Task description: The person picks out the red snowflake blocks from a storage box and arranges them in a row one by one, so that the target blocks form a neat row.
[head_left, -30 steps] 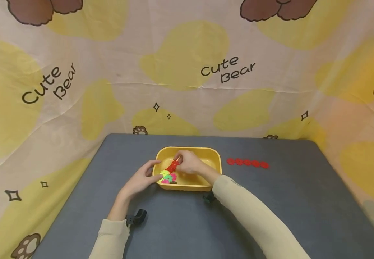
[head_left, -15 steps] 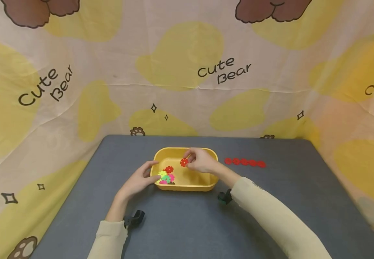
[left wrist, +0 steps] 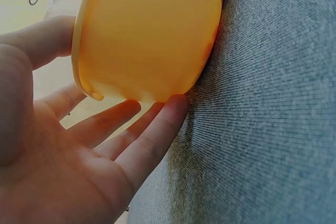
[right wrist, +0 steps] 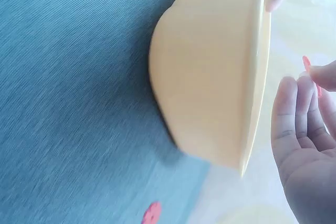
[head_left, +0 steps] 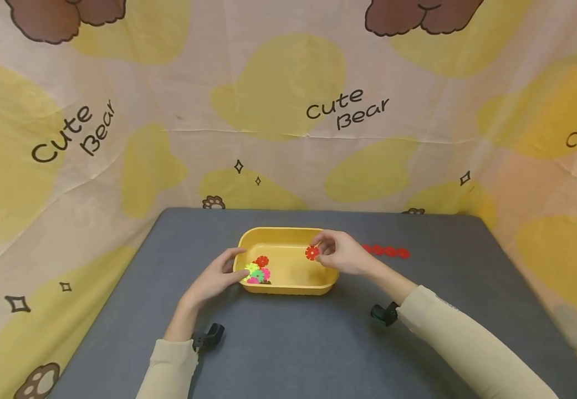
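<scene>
My right hand (head_left: pixel 340 253) pinches a red snowflake disc (head_left: pixel 312 253) between thumb and fingertips, over the right end of a yellow plastic basket (head_left: pixel 288 289). In the right wrist view the same red disc (right wrist: pixel 306 64) shows edge-on, above the level of the rim. My left hand (head_left: pixel 215 280) holds the basket's left end. Its fingertips (left wrist: pixel 178 106) lie against the outer wall in the left wrist view, and its thumb reaches over the rim. Inside, at the left end, lie another red disc (head_left: pixel 261 261) and a small pile of yellow, green and pink discs (head_left: pixel 257 275).
Right of the basket, a row of red discs (head_left: pixel 390 251) lies on the grey-blue table (head_left: pixel 288 343), its near end hidden behind my right hand. A patterned cloth (head_left: pixel 278 111) hangs behind the table and at its sides.
My right hand has lifted one red disc from the pile and carried it rightward across the basket. Another red disc stays beside the pile. My left hand keeps its place on the basket.
</scene>
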{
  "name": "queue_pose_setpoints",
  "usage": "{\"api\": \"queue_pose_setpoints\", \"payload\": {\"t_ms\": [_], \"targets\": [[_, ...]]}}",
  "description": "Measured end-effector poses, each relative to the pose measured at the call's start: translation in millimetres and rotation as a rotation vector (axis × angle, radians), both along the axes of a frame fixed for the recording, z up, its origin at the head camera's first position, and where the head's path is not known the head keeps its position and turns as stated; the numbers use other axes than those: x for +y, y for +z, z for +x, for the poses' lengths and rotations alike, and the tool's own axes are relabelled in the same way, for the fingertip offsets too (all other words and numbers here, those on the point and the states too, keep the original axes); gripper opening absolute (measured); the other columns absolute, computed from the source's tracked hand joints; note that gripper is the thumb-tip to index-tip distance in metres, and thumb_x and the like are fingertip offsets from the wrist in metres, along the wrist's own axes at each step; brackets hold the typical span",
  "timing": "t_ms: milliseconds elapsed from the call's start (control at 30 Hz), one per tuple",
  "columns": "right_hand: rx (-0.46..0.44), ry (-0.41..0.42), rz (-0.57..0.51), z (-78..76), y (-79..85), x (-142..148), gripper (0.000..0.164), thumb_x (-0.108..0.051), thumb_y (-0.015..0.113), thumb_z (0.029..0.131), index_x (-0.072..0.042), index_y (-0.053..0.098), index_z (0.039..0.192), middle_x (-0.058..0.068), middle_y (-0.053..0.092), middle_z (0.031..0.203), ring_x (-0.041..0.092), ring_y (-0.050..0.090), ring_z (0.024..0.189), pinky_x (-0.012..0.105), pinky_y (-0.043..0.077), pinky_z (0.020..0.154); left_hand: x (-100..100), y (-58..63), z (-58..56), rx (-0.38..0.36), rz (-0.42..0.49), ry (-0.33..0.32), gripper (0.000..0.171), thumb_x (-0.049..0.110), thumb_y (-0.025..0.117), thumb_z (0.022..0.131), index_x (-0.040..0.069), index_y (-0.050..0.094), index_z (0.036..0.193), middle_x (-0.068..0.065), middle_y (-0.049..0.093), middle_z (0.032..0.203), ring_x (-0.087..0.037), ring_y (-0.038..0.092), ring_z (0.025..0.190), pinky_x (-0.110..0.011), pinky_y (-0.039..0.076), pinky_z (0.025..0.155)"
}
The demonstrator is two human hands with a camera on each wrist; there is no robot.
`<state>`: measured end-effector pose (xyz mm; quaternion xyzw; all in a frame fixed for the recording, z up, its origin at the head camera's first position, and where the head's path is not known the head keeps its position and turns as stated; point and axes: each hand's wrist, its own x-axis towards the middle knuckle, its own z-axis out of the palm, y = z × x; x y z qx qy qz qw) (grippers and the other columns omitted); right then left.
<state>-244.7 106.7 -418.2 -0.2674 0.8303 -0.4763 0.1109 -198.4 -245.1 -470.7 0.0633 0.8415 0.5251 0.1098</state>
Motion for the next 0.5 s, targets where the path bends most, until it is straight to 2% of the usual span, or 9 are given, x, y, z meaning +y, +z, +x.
{"api": "queue_pose_setpoints", "payload": {"t_ms": [267,500], "targets": [[0.013,-0.053,-0.023,6.2,-2.3,38.1,0.03,-0.003,0.072,0.088,-0.001,0.067,0.117,0.009,0.065,0.095,0.023,0.062,0.084,0.026,0.054,0.075,1.0,-1.6,0.3,-0.001,0.005,0.0,0.068,0.031,0.074,0.094,0.013,0.041,0.151,-0.015,0.03,0.161,-0.036,0.045,0.141,-0.056,0.04,0.11],[0.005,-0.105,-0.062,5.4,-9.7,70.8,0.029,-0.002,0.073,0.089,0.0,0.066,0.117,0.012,0.067,0.095,0.023,0.064,0.081,0.027,0.055,0.069,-0.1,-0.9,-0.1,0.001,0.027,-0.008,0.07,0.033,0.075,0.093,0.013,0.041,0.151,-0.015,0.03,0.161,-0.035,0.046,0.14,-0.055,0.041,0.11]]}}
